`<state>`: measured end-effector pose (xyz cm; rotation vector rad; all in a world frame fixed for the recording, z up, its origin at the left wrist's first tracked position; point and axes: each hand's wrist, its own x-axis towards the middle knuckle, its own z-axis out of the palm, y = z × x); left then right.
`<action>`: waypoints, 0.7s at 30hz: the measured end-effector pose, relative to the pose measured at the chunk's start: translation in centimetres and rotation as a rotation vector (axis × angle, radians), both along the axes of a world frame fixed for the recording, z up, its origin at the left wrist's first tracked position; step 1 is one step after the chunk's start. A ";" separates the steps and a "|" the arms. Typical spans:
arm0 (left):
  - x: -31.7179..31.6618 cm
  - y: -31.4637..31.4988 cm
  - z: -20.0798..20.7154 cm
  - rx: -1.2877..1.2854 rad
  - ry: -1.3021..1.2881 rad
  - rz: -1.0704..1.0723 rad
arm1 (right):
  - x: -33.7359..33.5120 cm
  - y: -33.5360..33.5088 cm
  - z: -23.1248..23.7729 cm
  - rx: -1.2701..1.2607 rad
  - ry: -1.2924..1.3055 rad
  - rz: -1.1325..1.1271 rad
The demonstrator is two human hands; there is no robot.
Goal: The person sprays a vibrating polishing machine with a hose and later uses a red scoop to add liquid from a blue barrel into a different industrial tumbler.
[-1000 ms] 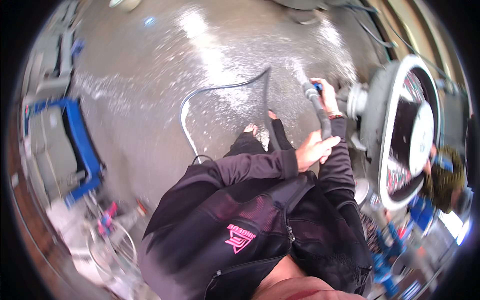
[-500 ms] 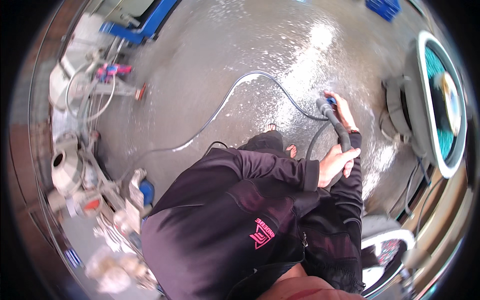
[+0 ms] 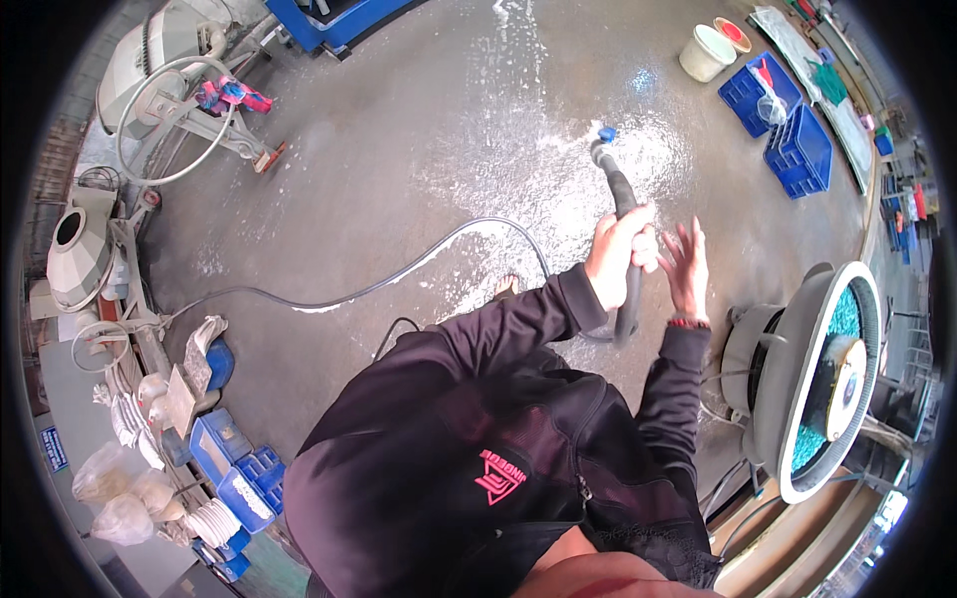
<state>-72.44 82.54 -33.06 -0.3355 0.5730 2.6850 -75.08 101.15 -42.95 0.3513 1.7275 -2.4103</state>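
My left hand [image 3: 614,255] is wrapped round a dark grey hose [image 3: 622,189], gripping its thicker end section. A light grey collar [image 3: 600,151] and a blue fitting [image 3: 607,134] are at the far tip, over the wet floor. Just to the right, my right hand [image 3: 686,269] is raised with its fingers spread, apart from the hose and holding nothing. A thinner grey hose line [image 3: 399,271] runs in a curve across the floor from the machines at the left; its join near my left hand is partly hidden by my sleeve.
A round tub machine [image 3: 797,399] with turquoise pellets stands at the right. Blue crates [image 3: 799,154] and a white bucket [image 3: 707,54] sit at the far right. Pale drum machines [image 3: 85,244] line the left, near blue bins [image 3: 237,468]. The concrete floor [image 3: 329,189] is wet.
My right hand has come off the hose's nozzle end and opened. My left hand keeps its grip, and the hose end now points farther forward. The view has shifted, showing crates and a bucket.
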 end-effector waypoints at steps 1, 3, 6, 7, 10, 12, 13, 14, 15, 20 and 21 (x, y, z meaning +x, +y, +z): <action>-2.0 -1.0 -0.4 -0.019 0.026 0.064 | -0.5 0.7 -0.3 0.056 -0.055 -0.040; -6.3 -2.8 -0.3 0.012 0.044 0.089 | -0.8 2.7 -1.7 0.195 -0.142 -0.097; -11.5 -4.7 -0.5 -0.009 0.040 0.101 | 1.7 4.6 -5.9 0.465 -0.199 0.064; -13.0 -4.5 0.2 -0.014 0.044 0.070 | 2.7 7.4 -12.2 0.662 -0.188 0.133; -18.2 -5.7 0.8 -0.005 0.130 0.060 | 2.9 4.5 -17.9 0.907 -0.334 0.369; -21.3 -6.2 0.7 -0.005 0.153 0.057 | -0.7 1.3 -16.3 0.697 -0.603 0.209; -22.9 -6.8 0.6 -0.007 0.167 0.059 | -3.7 -0.8 -13.7 0.585 -0.709 0.117; -24.7 -6.8 1.2 -0.032 0.151 0.047 | -6.4 -0.9 -14.0 0.578 -0.692 0.104; -26.5 -6.9 1.3 -0.014 0.155 0.047 | -9.1 -0.8 -14.7 0.573 -0.594 0.067; -37.5 -8.2 0.6 -0.067 0.113 0.150 | -28.2 -1.4 -18.5 0.557 -0.105 0.112; -40.4 -7.9 0.1 -0.097 0.113 0.148 | -31.9 -0.2 -22.5 0.675 0.057 0.171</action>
